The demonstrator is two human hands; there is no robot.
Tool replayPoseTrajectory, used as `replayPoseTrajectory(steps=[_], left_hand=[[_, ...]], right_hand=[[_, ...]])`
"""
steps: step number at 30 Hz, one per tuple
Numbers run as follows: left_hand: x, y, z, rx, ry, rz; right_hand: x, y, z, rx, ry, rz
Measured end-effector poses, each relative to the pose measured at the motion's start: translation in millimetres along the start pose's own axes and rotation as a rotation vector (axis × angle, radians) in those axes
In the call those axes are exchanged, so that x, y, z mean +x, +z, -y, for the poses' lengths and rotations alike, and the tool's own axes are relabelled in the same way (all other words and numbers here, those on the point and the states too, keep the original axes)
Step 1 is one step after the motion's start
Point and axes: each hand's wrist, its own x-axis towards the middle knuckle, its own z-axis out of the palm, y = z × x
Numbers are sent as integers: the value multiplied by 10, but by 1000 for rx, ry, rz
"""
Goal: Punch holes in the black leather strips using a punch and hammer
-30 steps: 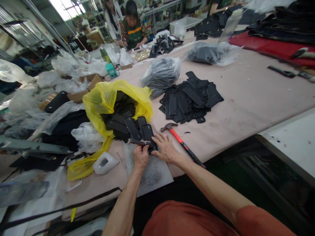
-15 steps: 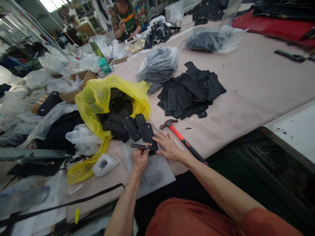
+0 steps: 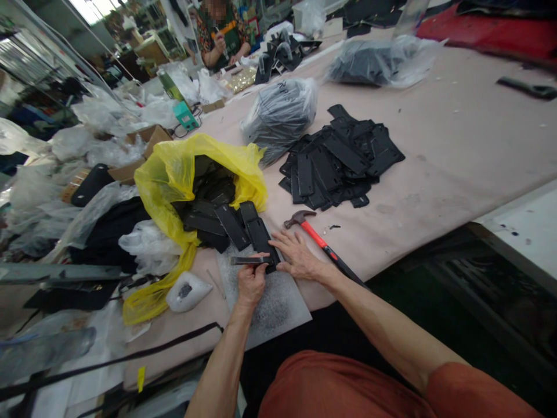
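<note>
My left hand [image 3: 251, 281] is closed around a metal punch [image 3: 246, 261], whose shaft lies nearly level and whose one end is over the lower part of a flat black strip [image 3: 261, 235]. That strip rests on a pale, speckled board [image 3: 276, 313]. Beside it, my right hand [image 3: 301, 256] lies with fingers spread, their tips at the strip's right edge. More black strips [image 3: 230, 226] spill from a yellow plastic bag [image 3: 167, 168] just behind. To the right of my right hand lies a claw hammer [image 3: 315, 235] with a red and black handle.
A heap of black strips [image 3: 335, 162] lies farther back on the table [image 3: 456, 139]. Behind it are two clear bags [image 3: 281, 110] of dark pieces. A small white bag [image 3: 187, 291] sits left of the board. Another person [image 3: 224, 38] is at the far side.
The black strip has tilted and shifted slightly, its upper end now against a neighbouring strip. My left hand and the punch have moved slightly right and down; the view has shifted a little.
</note>
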Motion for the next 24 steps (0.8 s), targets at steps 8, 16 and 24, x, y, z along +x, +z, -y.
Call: replayPoseTrajectory(steps=[8, 16, 24], left_hand=[[-21, 17, -6, 44, 49, 8], [-14, 33, 30, 37, 43, 39], [-6, 86, 17, 211, 135, 3]], right_hand=[[-21, -8, 21, 12, 9, -20], [-18, 19, -13, 12, -2, -35], [-27, 32, 3, 4, 2, -40]])
